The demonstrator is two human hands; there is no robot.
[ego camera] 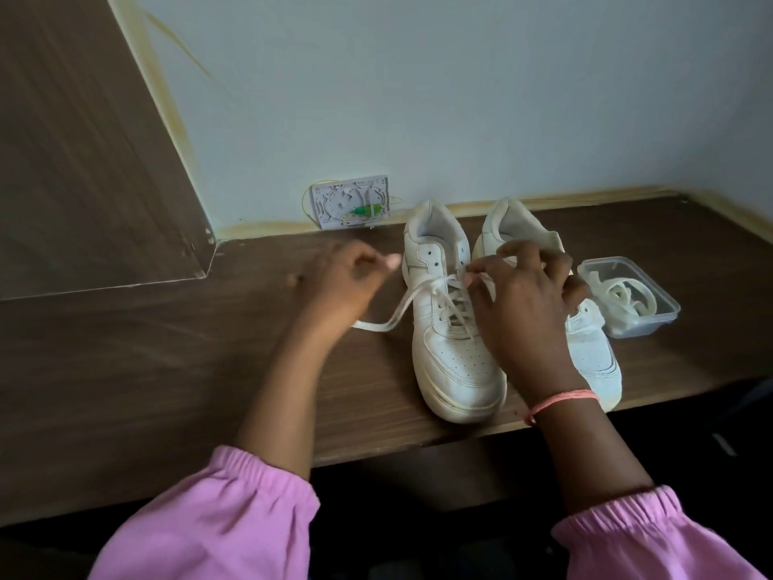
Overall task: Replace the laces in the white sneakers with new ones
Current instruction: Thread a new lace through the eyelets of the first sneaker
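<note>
The two white sneakers (454, 349) stand on a dark wooden desk (167, 370) against a pale wall (460, 98). The right hand (527, 303) pinches the lace (401, 307) above the nearer shoe; the blurred left hand (339, 278) has curled fingers, their grip unclear. A clear plastic box (665, 311) holds spare laces (627, 295).

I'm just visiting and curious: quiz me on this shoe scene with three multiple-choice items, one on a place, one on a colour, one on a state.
1. Where is the clear plastic container?
A. Right of both sneakers
B. Between the sneakers
C. On the floor

2. What colour are the sleeves?
A. Green
B. Pink
C. Black

3. How is the lace of the left sneaker?
A. Tied in a bow
B. Removed entirely
C. Partly undone, one end trailing on the table

Answers: 1 A, it sits beside the right sneaker. 2 B, both cuffs are pink. 3 C, lower eyelets are threaded, top ones empty.
</note>
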